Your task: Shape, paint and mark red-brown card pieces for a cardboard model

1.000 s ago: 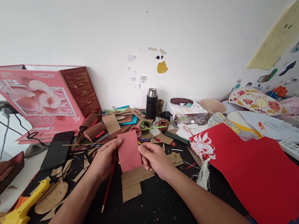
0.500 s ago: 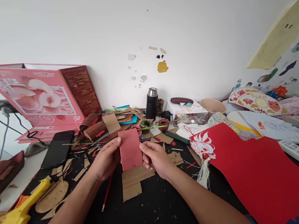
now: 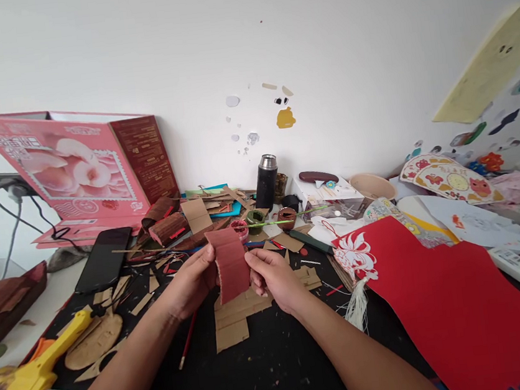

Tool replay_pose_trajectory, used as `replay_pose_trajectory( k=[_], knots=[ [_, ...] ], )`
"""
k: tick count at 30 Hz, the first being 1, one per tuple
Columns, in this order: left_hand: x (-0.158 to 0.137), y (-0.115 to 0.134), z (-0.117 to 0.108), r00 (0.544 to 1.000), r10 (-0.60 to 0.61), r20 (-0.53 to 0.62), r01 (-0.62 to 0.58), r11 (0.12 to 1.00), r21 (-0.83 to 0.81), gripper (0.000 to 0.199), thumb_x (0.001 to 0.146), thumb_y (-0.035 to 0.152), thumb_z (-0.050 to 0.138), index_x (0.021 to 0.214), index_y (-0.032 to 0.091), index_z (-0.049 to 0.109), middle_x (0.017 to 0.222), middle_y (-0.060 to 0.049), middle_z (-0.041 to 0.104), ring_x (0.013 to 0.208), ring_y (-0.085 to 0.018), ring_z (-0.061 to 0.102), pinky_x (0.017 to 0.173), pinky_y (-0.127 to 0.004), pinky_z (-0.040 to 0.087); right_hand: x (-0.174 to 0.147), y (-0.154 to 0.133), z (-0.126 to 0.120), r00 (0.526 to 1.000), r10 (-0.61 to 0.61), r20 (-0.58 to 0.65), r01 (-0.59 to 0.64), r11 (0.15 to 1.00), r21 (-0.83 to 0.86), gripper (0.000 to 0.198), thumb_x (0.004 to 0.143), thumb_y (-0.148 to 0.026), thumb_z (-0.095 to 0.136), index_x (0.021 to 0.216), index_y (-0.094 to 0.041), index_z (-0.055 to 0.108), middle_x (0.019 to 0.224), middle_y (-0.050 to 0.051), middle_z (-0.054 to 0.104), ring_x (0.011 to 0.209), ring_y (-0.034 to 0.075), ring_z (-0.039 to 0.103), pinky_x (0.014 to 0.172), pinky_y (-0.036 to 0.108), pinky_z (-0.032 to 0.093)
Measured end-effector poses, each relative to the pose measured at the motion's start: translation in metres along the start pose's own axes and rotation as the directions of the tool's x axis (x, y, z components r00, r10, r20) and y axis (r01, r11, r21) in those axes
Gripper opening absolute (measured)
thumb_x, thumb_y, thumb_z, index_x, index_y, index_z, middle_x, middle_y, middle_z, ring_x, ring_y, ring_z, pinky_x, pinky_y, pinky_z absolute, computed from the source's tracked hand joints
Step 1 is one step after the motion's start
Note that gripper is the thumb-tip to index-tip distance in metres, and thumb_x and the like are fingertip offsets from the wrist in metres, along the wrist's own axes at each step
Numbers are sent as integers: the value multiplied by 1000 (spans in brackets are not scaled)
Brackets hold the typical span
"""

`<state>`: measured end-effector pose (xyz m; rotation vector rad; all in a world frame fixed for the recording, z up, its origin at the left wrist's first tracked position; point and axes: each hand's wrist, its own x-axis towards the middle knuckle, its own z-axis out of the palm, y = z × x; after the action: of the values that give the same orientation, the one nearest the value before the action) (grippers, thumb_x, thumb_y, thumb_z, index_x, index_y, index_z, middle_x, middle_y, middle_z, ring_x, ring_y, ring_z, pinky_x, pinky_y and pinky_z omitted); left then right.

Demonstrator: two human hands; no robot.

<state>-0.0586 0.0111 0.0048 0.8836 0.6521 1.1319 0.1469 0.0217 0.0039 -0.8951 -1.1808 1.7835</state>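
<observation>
A reddish-brown rectangle of cardboard [image 3: 231, 266], slightly bent with a ragged left edge, is held up between both hands above the black table mat [image 3: 244, 384]. My left hand [image 3: 193, 281] pinches its left edge, thumb on the near face. On the right edge, my right hand [image 3: 273, 276] grips it between thumb and fingers. Beneath lies a bare brown cardboard piece [image 3: 232, 333], partly covered by the held one. A red pencil [image 3: 187, 343] rests left of that piece.
To the left lie a yellow glue gun [image 3: 49, 363] and a black phone [image 3: 104, 260]. Behind the hands are small paint jars [image 3: 257, 218], a black flask [image 3: 266, 181] and cardboard scraps. Red paper [image 3: 459, 297] covers the right side. A pink box [image 3: 83, 171] stands at back left.
The cardboard has been tilted and flexed between my hands; its left edge now shows ragged and its surface creased. Both hands keep their hold. The view has shifted slightly.
</observation>
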Motion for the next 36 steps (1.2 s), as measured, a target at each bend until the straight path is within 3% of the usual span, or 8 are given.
replay_pose_trajectory(
  k=[9,15,24,36],
  knots=[
    [-2,-1,-7,998,9,65,-4,998,-69,48,87,51,91,120,18,82,120,-14,84,107,-33,80,92,-38,59,-3,1,2,999,31,31,-31,999,-19,60,77,-76,85,81,-23,56,52,-9,51,41,9,43,41,23,25],
    [-2,-1,-11,995,19,94,-12,997,-71,51,86,52,91,122,18,83,118,-14,85,103,-33,81,94,-40,60,-4,0,4,998,26,51,-25,999,-22,62,77,-79,83,82,-23,57,53,-9,52,42,9,42,42,24,26],
    [-3,2,-5,997,47,60,-44,998,-39,56,86,53,90,128,18,81,130,-16,82,115,-36,78,100,-43,59,-5,-3,2,999,13,42,-14,1000,9,60,78,-76,85,81,-23,57,53,-9,50,43,9,44,43,25,24],
    [-3,3,1,1000,8,7,-8,1000,-2,59,80,55,95,124,19,83,123,-15,84,114,-38,78,96,-43,61,-6,-3,5,1000,16,26,-17,1000,23,62,77,-75,87,77,-24,53,51,-9,48,42,9,43,43,24,24]
  ],
)
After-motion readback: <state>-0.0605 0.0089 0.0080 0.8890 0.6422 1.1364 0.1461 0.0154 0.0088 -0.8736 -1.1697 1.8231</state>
